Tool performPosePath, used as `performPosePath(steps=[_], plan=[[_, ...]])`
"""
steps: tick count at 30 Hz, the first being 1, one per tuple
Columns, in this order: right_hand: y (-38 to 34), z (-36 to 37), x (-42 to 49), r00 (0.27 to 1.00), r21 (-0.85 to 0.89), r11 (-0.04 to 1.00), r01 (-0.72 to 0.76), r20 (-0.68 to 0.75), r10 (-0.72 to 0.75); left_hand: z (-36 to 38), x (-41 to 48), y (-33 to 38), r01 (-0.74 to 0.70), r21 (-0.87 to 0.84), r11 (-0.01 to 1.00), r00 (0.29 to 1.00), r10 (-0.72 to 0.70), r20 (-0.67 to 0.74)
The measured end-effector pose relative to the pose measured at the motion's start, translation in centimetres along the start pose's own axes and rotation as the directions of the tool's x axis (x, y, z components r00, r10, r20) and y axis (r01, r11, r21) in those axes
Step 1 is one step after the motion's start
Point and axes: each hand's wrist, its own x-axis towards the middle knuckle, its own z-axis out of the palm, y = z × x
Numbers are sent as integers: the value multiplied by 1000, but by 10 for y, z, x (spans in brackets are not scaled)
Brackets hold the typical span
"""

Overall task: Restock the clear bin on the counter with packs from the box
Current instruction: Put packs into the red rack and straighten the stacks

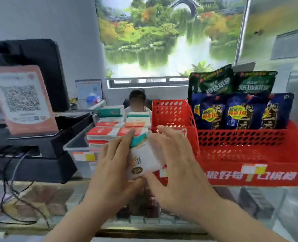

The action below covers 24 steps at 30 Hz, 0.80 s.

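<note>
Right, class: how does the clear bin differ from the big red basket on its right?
The clear bin has solid see-through walls; the big red basket has perforated red ones. The clear bin holds flat packs lying stacked; the big red basket holds blue bags standing upright. Both sit on the counter.

Both hands meet on a white pack (145,157) with a teal top, held above the counter (39,194). The left hand (113,165) grips its left side; the right hand (177,165) rests spread fingers on its right side, thumb at the lower edge. Just behind stands a clear bin (74,144) with red-and-white packs (101,131). To the right, a red basket (249,154) holds blue bags (240,112).
</note>
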Motion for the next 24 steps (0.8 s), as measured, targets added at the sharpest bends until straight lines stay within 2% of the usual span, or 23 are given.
performPosePath(steps=[3, 5, 7, 11, 17, 20, 24], plan=[[-9, 4, 34, 979, -132, 984, 120, 179, -95, -38, 18, -25, -100, 114, 988, 989, 86, 123], [-14, 10, 57, 960, -178, 970, 168, 255, -119, -57, 30, -40, -169, 143, 975, 964, 133, 232], [-21, 17, 79, 938, -188, 962, 196, 322, -128, -70, 40, -56, -176, 134, 975, 936, 124, 329], [-34, 29, 118, 900, -198, 962, 189, 427, -88, -83, 64, -87, -170, 100, 980, 925, 124, 358], [-25, 46, 170, 865, -306, 930, 203, 501, -23, -83, 92, -118, -148, -21, 989, 939, 147, 312], [7, 39, 210, 841, -367, 925, 100, 527, 118, -87, 97, -132, -103, -19, 994, 973, 105, 205], [72, 47, 271, 849, -421, 906, -39, 464, 252, -86, 95, -154, 4, -54, 999, 998, -1, 67]])
